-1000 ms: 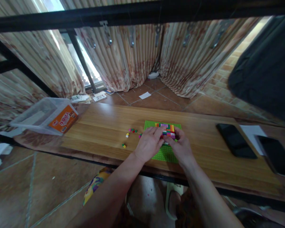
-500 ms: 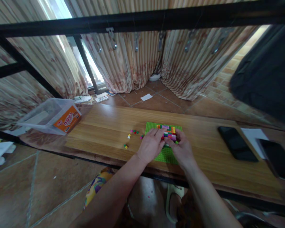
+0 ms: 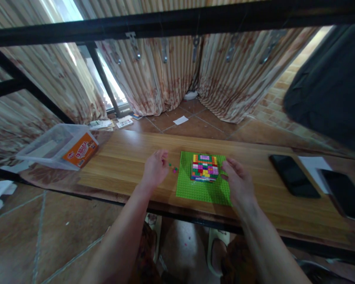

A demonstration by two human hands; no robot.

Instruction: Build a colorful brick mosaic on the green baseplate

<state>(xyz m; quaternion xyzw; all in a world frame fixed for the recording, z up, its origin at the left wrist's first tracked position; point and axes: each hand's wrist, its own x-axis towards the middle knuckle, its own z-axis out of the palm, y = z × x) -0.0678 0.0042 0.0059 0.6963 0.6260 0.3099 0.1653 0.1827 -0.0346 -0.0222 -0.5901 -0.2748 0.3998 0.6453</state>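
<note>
A green baseplate (image 3: 195, 190) lies on the wooden table (image 3: 127, 157), with a square block of many-coloured small bricks (image 3: 204, 167) built on its far half. My left hand (image 3: 155, 167) hovers left of the plate over a scatter of loose small bricks (image 3: 174, 169). Its fingers are curled down in a pinch and hide whatever is under them. My right hand (image 3: 238, 179) rests at the plate's right edge beside the brick block, with its fingers loosely apart and nothing in them.
A clear plastic box with an orange label (image 3: 62, 146) stands at the table's left end. Two dark phones (image 3: 294, 174) (image 3: 344, 194) and a white sheet (image 3: 313, 163) lie at the right. A black bar (image 3: 177, 19) crosses overhead, and a dark garment (image 3: 328, 86) hangs at the right.
Both hands have come off the brick block. My left hand moved left to the loose bricks, and my right hand drew back to the plate's right edge, which uncovered the block.
</note>
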